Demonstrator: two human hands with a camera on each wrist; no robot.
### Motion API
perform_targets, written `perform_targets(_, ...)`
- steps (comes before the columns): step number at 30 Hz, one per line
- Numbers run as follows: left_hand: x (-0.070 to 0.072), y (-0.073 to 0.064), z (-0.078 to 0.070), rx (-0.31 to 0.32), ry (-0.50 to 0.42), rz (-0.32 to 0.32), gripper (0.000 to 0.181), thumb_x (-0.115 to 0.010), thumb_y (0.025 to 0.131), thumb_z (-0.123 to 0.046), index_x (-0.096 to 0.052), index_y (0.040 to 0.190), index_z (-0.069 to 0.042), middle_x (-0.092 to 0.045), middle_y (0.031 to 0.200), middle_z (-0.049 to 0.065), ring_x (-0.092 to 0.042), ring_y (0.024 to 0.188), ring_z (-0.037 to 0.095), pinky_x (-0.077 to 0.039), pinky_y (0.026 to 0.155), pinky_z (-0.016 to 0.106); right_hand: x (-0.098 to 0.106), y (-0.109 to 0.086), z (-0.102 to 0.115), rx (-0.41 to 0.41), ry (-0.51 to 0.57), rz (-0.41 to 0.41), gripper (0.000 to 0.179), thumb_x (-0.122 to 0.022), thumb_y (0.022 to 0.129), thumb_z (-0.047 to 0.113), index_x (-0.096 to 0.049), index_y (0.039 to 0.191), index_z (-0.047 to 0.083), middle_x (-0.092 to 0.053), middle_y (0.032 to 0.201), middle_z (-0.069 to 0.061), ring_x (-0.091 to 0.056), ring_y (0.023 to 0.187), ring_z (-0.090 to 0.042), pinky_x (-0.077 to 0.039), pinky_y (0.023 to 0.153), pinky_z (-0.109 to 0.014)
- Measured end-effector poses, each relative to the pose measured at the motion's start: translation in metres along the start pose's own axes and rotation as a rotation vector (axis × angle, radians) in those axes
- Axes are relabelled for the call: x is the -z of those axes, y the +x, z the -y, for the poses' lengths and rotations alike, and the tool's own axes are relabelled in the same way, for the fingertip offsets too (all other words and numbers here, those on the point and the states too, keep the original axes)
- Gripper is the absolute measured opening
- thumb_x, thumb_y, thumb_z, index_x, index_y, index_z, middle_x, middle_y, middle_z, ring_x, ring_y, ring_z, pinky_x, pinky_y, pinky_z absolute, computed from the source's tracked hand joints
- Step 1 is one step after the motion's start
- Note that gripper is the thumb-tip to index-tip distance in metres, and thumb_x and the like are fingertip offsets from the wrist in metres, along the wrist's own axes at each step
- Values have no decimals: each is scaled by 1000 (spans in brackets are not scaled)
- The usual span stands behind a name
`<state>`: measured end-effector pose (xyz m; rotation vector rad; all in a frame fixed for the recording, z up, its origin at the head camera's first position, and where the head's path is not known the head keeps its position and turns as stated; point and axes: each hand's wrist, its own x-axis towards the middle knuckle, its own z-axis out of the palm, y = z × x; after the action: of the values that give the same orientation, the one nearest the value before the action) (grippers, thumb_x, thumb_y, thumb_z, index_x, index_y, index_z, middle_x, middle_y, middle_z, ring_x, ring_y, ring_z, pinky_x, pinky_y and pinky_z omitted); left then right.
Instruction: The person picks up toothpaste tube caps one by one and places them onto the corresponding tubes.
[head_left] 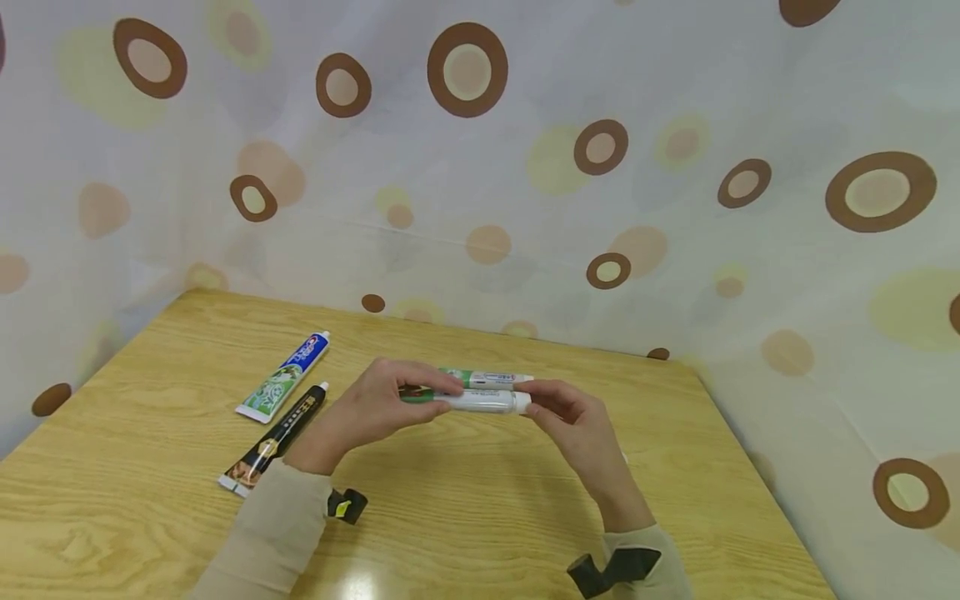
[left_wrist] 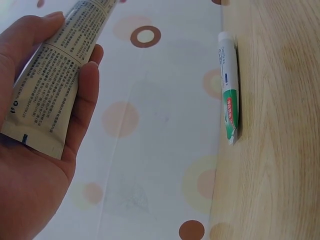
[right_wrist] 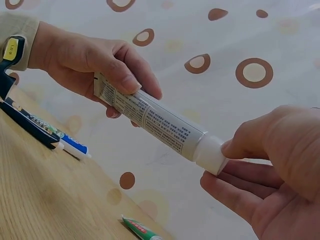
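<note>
Between both hands a white toothpaste tube (head_left: 480, 402) is held level above the table. My left hand (head_left: 382, 396) grips its flat tail end, thumb on one face and fingers on the other. At the other end, my right hand (head_left: 581, 425) pinches the white cap (right_wrist: 210, 152) between thumb and fingers. The cap sits on the tube. Dense small print covers the tube's back (left_wrist: 55, 75) in both wrist views. Behind it, a green and white toothpaste tube (left_wrist: 229, 90) lies on the table, partly hidden in the head view.
On the left of the wooden table (head_left: 450, 517) lie a blue and green toothpaste tube (head_left: 285, 377) and a black one (head_left: 281, 437), the latter near my left forearm. A small white tip (head_left: 626, 457) shows beside my right wrist. A patterned curtain (head_left: 480, 167) hangs behind the table.
</note>
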<state>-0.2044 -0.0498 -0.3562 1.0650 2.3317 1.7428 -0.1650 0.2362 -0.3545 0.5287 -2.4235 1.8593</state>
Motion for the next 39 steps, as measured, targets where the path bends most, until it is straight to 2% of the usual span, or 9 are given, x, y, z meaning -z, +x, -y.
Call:
perform_targets(6,0,0,-1,-5,12,4,23,-74,89,-9,-78,110,-17,-71,121,8,-67,102,19,-57,79,24,1,1,0,27,-16,-14,26,-64,97,12,-65,122,3,-63,129,-15,-64,109,-15,-54,91,-25)
perform_targets(13,-1,0,-1,-20,18,-3,23,-75,88,-8,-78,109,-16,-72,119,8,-67,100,18,-57,78,24,3,0,0,6,-5,26,32,-64,97,14,-63,124,-3,-62,130,-20,-65,108,-15,-55,91,-28)
perform_targets(19,-1,0,-2,-12,-1,8,23,-74,88,-7,-78,109,-15,-72,118,9,-67,99,19,-58,77,25,4,0,-1,9,-32,40,29,-63,98,13,-64,125,3,-61,133,-15,-63,110,-14,-54,92,-25)
perform_targets(27,-3,1,-3,-27,-3,19,22,-74,88,-7,-78,108,-14,-73,115,9,-67,98,17,-58,76,25,4,0,0,-13,-44,-17,23,-65,97,18,-68,115,4,-64,123,-13,-62,101,-13,-55,87,-24)
perform_targets(34,-5,1,-2,-32,-2,23,22,-75,88,-8,-78,108,-14,-74,113,8,-68,97,15,-58,77,24,5,-3,0,-35,-38,29,25,-64,96,10,-64,120,4,-60,130,-16,-62,108,-15,-54,89,-23)
perform_targets(39,-7,1,-3,-33,-17,34,21,-75,88,-9,-78,108,-15,-74,113,7,-68,100,15,-58,79,26,6,-2,0,-25,-77,-18,23,-65,97,14,-64,118,8,-63,125,-15,-61,108,-17,-53,91,-23)
